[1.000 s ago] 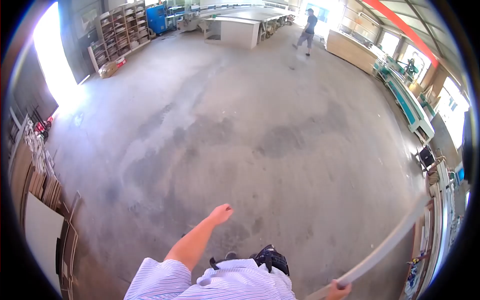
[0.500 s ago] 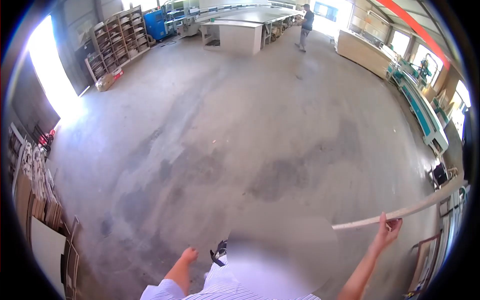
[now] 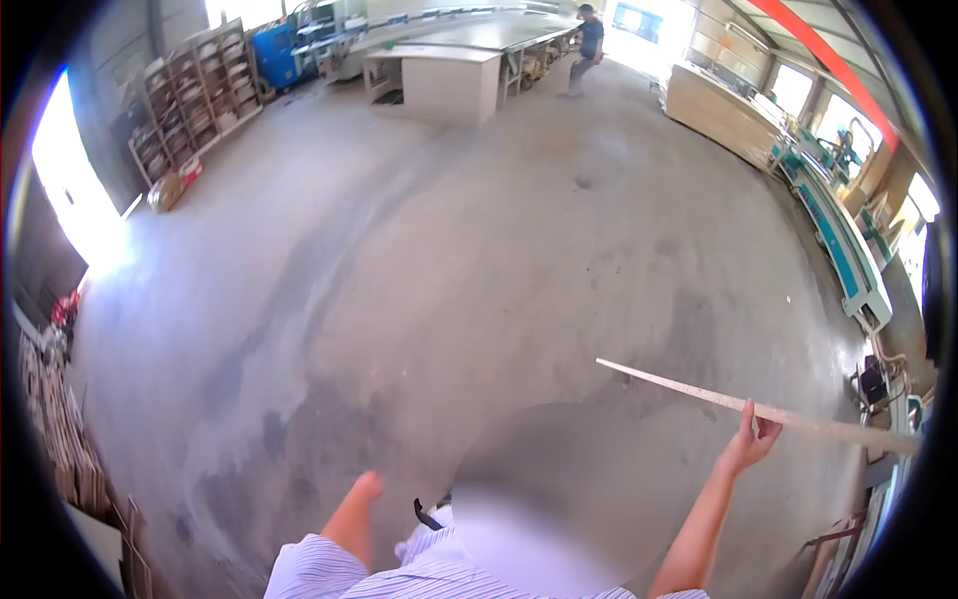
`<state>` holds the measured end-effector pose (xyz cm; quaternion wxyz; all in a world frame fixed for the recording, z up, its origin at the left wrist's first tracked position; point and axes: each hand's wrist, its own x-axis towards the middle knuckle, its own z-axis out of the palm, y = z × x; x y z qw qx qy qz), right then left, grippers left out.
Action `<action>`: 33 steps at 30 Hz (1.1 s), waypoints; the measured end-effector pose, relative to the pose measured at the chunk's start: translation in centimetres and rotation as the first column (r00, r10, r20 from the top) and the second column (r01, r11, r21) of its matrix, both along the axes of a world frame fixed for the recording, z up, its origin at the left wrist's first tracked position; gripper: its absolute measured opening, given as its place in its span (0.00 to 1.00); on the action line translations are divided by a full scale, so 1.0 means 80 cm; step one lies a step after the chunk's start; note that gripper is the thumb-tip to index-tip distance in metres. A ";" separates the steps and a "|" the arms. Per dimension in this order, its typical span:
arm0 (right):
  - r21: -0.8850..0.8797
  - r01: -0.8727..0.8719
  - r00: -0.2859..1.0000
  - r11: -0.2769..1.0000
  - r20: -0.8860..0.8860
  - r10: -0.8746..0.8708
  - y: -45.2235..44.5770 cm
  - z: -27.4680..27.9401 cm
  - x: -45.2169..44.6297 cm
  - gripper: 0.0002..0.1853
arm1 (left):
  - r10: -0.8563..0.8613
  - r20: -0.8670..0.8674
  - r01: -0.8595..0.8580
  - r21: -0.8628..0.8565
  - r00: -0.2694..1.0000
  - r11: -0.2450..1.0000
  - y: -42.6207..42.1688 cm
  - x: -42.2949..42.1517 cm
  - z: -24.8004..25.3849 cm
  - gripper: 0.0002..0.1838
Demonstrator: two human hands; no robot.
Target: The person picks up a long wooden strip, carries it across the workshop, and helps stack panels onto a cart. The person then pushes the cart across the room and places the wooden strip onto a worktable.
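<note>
A long, thin, pale wooden strip (image 3: 679,385) crosses the lower right of the head view. My right hand (image 3: 753,439) grips it, fingers and thumb closed around the strip partway along. One end points out over the floor ahead; the other runs off toward the right edge of view. My left hand (image 3: 368,487) hangs beside my body, curled into a loose fist, slightly blurred, with nothing visible in it. A grey blurred patch covers part of my striped shirt (image 3: 319,569) and the floor before me.
Concrete floor (image 3: 449,250) stretches ahead. A person (image 3: 587,50) is near a large machine table (image 3: 449,85) at the back. Shelving (image 3: 195,95) stands left. A teal-and-white machine (image 3: 833,230) and a stack of boards (image 3: 718,115) line the right. Wood strips (image 3: 60,419) lean at lower left.
The wooden strip has swung so its free end points farther ahead and left, with my right hand moving slightly left and up. The view has shifted forward. The distant person has changed pose.
</note>
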<state>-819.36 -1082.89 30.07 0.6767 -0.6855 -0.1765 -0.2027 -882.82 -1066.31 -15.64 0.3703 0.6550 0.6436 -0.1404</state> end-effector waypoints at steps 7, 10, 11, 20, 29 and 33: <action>-0.079 -0.005 0.996 0.997 -0.086 -0.002 0.296 -0.021 0.161 0.31 | -0.128 0.648 -0.092 0.295 0.751 0.951 0.503 0.473 0.360 0.15; -0.153 -0.030 0.994 0.988 -0.105 0.014 0.406 -0.025 0.269 0.26 | -0.229 0.634 -0.026 0.366 0.738 0.930 0.624 0.599 0.375 0.14; -0.196 -0.039 0.991 0.980 -0.137 0.012 0.442 -0.024 0.307 0.23 | -0.202 0.578 0.011 0.317 0.790 0.948 0.668 0.630 0.351 0.14; -0.389 -0.156 0.987 0.908 -0.094 0.129 0.824 -0.003 0.636 0.22 | -0.011 0.058 0.031 -0.359 0.998 0.933 0.831 0.658 0.058 0.19; -0.527 -0.121 0.992 0.841 -0.031 0.123 1.196 -0.131 0.863 0.30 | -0.214 -0.046 0.161 -0.508 0.976 0.846 1.215 0.877 -0.024 0.17; -0.690 -0.273 0.951 0.671 -0.298 0.081 1.329 -0.180 0.939 0.34 | -0.192 0.073 0.197 -0.067 0.979 0.978 1.520 1.131 0.031 0.17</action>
